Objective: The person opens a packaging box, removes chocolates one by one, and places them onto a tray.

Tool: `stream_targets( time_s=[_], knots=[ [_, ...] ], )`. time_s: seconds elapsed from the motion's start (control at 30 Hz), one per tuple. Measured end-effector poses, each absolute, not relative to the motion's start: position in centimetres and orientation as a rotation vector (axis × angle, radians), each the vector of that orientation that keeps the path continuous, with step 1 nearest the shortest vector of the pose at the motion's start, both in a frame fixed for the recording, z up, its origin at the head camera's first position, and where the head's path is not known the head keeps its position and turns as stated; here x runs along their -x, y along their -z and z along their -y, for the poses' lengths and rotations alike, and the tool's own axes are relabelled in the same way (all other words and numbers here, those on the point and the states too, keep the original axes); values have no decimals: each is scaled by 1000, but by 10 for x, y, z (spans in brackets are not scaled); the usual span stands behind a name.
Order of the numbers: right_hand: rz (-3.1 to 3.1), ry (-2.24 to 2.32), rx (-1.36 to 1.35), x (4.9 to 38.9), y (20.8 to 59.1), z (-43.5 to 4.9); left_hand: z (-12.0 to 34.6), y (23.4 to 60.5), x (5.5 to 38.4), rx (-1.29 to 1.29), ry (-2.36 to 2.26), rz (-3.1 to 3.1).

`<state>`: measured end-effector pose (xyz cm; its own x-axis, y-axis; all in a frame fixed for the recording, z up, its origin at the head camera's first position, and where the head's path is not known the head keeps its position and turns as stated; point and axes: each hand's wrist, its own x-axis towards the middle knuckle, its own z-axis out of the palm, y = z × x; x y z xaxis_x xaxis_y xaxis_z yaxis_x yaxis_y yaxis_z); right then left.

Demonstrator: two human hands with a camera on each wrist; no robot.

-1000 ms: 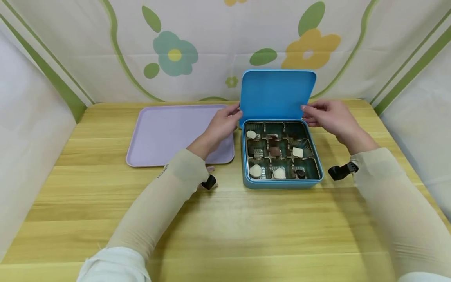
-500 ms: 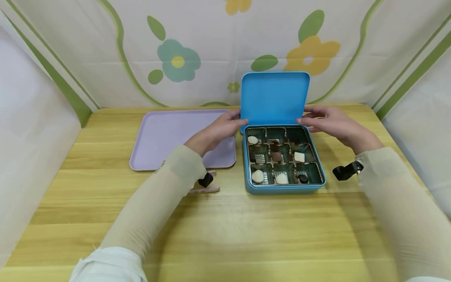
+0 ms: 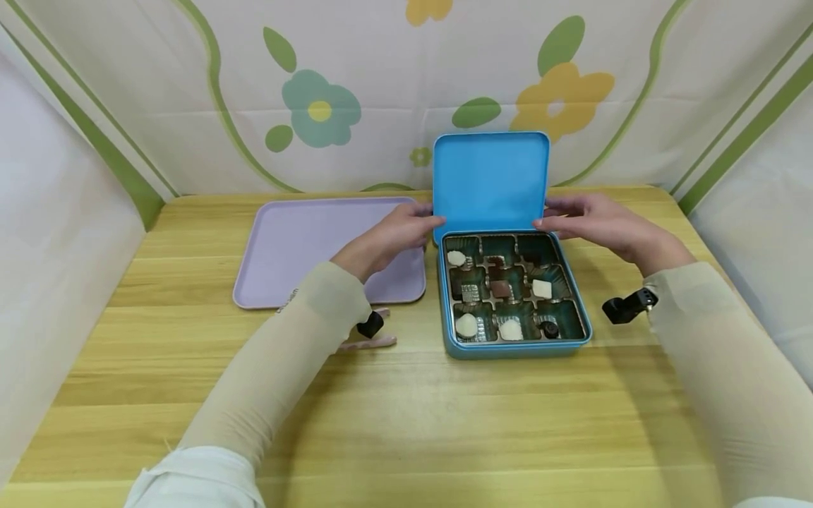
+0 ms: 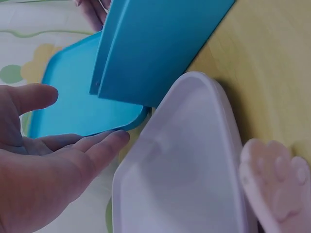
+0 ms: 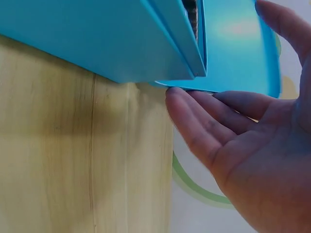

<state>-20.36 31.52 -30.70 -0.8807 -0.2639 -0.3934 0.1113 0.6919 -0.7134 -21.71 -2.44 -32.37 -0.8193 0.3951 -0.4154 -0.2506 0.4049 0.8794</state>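
A blue tin (image 3: 516,351) stands with its blue lid (image 3: 490,180) raised at the back. Small sweets sit in its divided insert: white rounded pieces (image 3: 466,324), a brown square (image 3: 500,289), a white square (image 3: 542,288) and a dark round one (image 3: 549,329). My left hand (image 3: 396,234) is at the lid's left edge; in the left wrist view its straight fingers (image 4: 104,148) lie along that edge, thumb apart. At the right edge, my right hand (image 3: 597,222) touches the lid with extended fingers (image 5: 192,116), thumb (image 5: 277,19) near the rim.
A lilac tray (image 3: 298,247) lies left of the tin, partly behind my left hand. Pink tongs (image 3: 375,342) with a paw-shaped tip (image 4: 277,184) lie in front of the tray, partly hidden by my left forearm. A flowered cloth (image 3: 381,85) hangs behind the wooden table (image 3: 432,423).
The tin has shifted a little toward me, and the lid's raised right edge has moved left. Both hands have stayed at the lid's sides, settling slightly with it.
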Motion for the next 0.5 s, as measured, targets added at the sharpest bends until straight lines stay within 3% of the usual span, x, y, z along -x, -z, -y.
stream_targets(
  time_s=[0.5],
  knots=[
    [-2420, 970, 140, 197, 317, -318, 19, 323, 213, -138, -1160, -2222]
  ],
)
